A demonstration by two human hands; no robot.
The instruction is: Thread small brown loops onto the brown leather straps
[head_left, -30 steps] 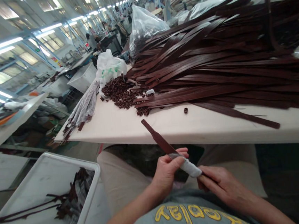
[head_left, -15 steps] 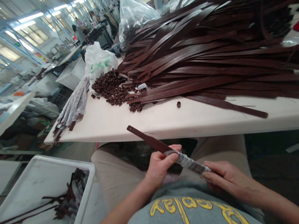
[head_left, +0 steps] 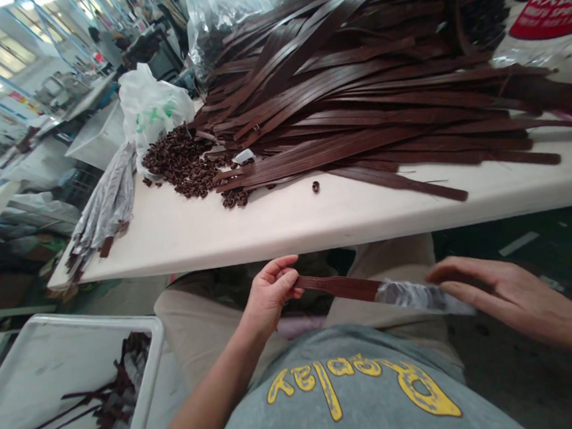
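A dark brown leather strap (head_left: 345, 287) is stretched nearly level over my lap, just below the table edge. My left hand (head_left: 271, 292) pinches its narrow bare end between thumb and fingers. Crinkled clear plastic sleeve (head_left: 406, 295) covers the strap's other part. At that wrapped part is my right hand (head_left: 498, 293), with thumb and forefinger bent about the sleeve; its remaining fingers are partly hidden. The sleeve's far end, slightly blurred, passes beneath the right thumb.
On the white table (head_left: 208, 238) lie a large pile of brown straps (head_left: 356, 95), a heap of small brown loops (head_left: 184, 160) and plastic-wrapped straps (head_left: 101, 197). A white bin (head_left: 159, 332) stands at lower left, holding straps. A red-labelled bottle (head_left: 551, 4) is at upper right.
My left hand has slid to the strap's bare tip, and the strap has turned from slanting to nearly level. My right hand has moved right and up. The view has shifted right.
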